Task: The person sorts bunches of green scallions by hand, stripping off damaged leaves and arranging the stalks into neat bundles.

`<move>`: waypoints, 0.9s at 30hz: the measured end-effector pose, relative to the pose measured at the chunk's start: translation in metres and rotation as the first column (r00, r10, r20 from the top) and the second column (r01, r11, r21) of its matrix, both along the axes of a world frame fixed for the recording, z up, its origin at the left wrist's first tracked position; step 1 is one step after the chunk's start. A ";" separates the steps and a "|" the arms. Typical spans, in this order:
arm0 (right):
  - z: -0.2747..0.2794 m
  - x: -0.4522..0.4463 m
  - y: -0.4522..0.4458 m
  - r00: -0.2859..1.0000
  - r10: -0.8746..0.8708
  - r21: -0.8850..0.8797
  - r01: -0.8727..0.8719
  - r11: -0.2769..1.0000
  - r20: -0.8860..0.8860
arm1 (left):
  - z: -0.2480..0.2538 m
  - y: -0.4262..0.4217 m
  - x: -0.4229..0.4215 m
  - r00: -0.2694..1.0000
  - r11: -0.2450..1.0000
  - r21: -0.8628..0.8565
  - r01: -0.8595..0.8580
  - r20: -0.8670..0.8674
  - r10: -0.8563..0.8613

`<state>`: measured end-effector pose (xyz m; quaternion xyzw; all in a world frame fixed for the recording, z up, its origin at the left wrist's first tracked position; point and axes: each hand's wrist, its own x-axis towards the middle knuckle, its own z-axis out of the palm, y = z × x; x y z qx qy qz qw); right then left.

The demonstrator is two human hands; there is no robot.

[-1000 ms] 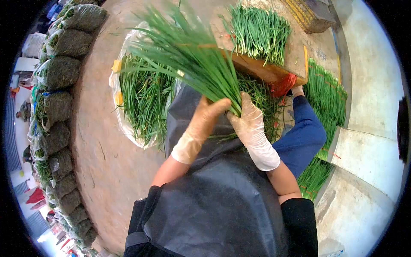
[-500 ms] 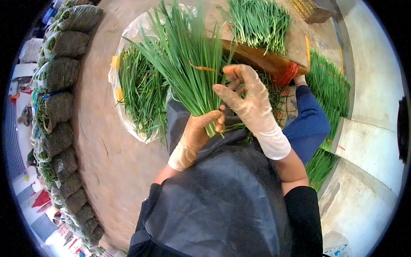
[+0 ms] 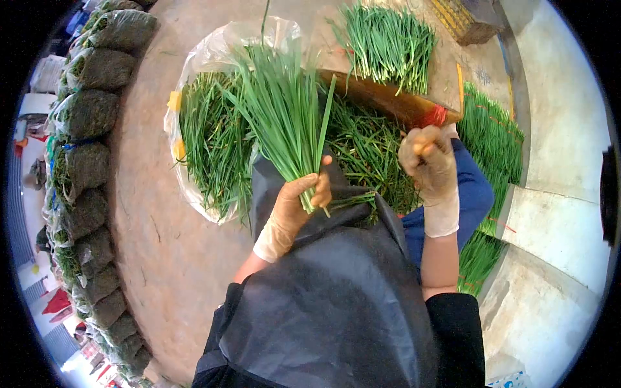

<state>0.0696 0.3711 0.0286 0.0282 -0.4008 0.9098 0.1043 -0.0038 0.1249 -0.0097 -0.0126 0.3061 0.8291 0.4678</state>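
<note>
My left hand (image 3: 296,197), in a pale thin glove, is closed around the lower stems of a bunch of garlic chives (image 3: 284,123). The green leaves fan upward, and the cut stem ends poke out below my fingers. My right hand (image 3: 430,165), gloved too, is off to the right with its fingers curled, just below the red ties (image 3: 436,116) at the board's end. Whatever may be between those fingers is hidden. Under both hands lies a black apron (image 3: 323,291) over my lap, with a few loose stems on it.
A plastic bag (image 3: 194,149) of loose leaves stands left of the bunch. More loose leaves (image 3: 369,145) lie below a wooden board (image 3: 381,100), with trimmed chives (image 3: 388,48) on top. Tied bundles (image 3: 488,149) line the right wall. Packed sacks (image 3: 90,116) form a row at left.
My right hand has moved away from the bunch, right and down, and its fingers have curled in. The brownish leaf across the bunch no longer shows there. My left hand keeps its hold.
</note>
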 end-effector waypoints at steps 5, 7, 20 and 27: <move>-0.035 -0.008 -0.014 0.867 -0.438 0.951 0.113 -0.288 -0.236 | -0.008 -0.010 -0.001 0.995 0.985 0.144 0.094 -0.058 -0.086; 0.014 -0.021 -0.028 0.832 -0.540 0.853 0.184 0.489 0.130 | -0.004 -0.011 0.001 0.989 0.990 0.088 0.111 -0.108 -0.101; 0.033 -0.041 -0.037 0.945 -0.250 0.044 0.246 0.968 0.210 | 0.007 -0.010 0.008 0.993 0.996 -0.081 0.024 -0.111 -0.033; 0.014 -0.016 -0.016 0.889 -0.371 0.002 0.384 0.923 0.270 | -0.007 -0.022 0.003 0.997 0.987 -0.140 -0.073 0.024 0.077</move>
